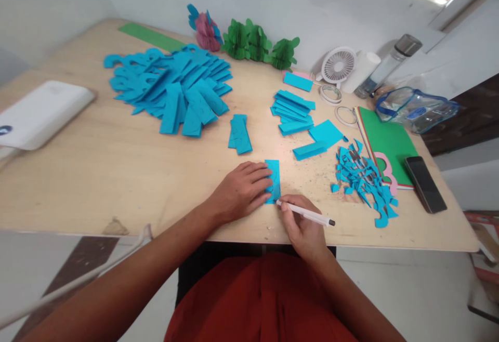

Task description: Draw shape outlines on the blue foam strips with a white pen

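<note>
Blue paper strip is lying on the tabletop near the front edge, right between both hands. Going left to right: a white device is sitting way off on the left, then a big messy pile of cut blue paper is spreading out. Left hand is pressing down flat on the strip, grip not really pinching anything, fingers just covering its left side. Right hand's grip is pinching a white pen, tip pointing at the strip's lower right corner. Further right, blue scraps are lying near a dark phone.
</note>
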{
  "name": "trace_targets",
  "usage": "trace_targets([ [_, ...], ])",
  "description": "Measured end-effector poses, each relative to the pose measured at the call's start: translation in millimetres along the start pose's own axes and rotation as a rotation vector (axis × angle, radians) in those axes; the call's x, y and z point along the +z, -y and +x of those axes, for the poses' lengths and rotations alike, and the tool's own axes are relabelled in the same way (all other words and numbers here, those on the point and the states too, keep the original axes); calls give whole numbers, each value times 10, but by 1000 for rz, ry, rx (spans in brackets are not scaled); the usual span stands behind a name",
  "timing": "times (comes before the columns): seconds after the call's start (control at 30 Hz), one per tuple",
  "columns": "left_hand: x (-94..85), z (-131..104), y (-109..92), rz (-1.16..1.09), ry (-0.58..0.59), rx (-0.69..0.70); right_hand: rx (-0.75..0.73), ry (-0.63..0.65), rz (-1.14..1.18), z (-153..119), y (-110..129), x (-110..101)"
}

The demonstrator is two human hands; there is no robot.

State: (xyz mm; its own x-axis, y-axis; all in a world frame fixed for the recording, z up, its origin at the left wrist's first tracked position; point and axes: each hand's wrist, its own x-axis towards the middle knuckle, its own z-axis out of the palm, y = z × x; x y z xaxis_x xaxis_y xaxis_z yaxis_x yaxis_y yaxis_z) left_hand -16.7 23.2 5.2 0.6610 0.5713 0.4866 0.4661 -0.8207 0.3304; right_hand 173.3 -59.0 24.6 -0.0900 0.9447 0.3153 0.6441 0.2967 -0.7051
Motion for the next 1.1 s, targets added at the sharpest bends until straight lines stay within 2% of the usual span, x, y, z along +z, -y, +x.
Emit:
trace_targets([
  [0.5, 4, -7, 4, 19, 5, 1, 4, 51, 10, 20, -40, -33],
  [1.1, 13, -7, 6, 20, 21, -7, -8, 38, 4, 25, -81, -18],
])
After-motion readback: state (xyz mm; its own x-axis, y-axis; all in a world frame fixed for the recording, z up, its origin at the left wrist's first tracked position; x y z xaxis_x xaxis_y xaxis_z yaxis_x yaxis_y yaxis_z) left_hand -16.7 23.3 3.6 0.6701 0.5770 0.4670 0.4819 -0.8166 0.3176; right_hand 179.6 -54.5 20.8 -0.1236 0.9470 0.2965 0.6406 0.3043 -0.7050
